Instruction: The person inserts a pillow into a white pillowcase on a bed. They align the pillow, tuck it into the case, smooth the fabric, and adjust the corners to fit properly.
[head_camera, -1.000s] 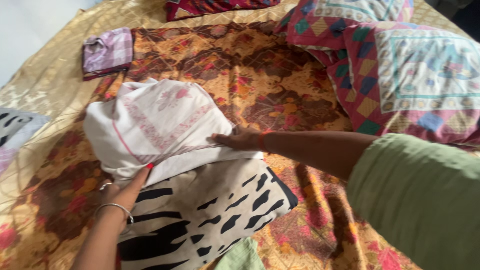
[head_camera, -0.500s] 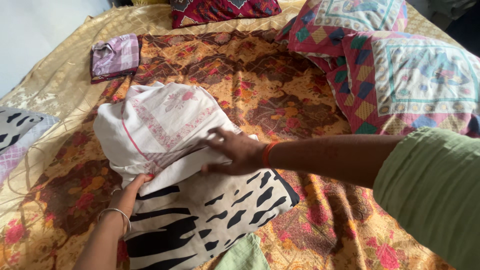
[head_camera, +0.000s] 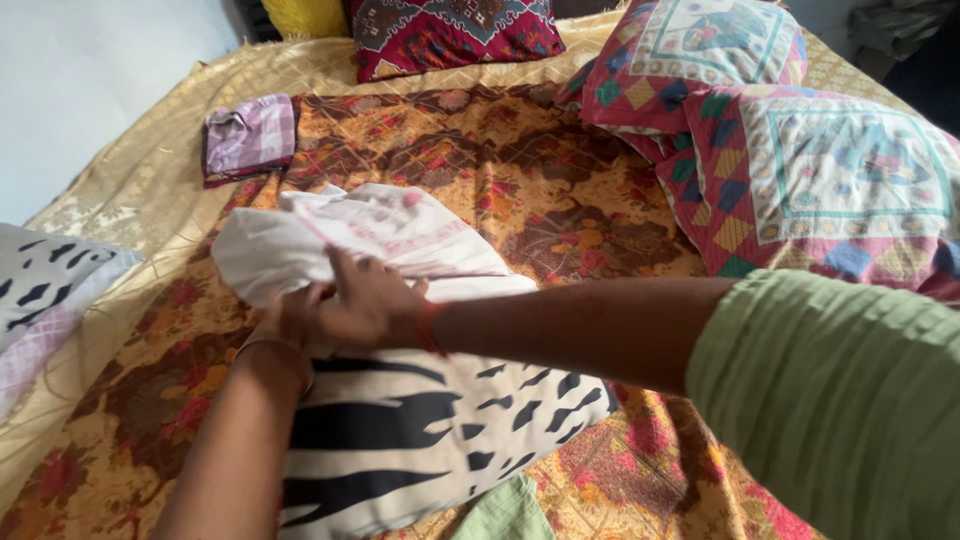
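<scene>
Likely soft, light, floppy: white cover (head_camera: 400, 232) bunched at near edge by right hand (head_camera: 372, 305) and left hand (head_camera: 290, 318), both closed on fabric over pillow (head_camera: 420, 430).

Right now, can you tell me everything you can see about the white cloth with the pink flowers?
The white cloth looks like thin, soft cotton with a pink floral print and pink border lines. It lies crumpled and partly folded, not flat, on the patterned bedspread, its near edge overlapping a cream pillow with black stripes. Both hands meet at that near edge: the left hand and the right hand press or grip it together.
</scene>
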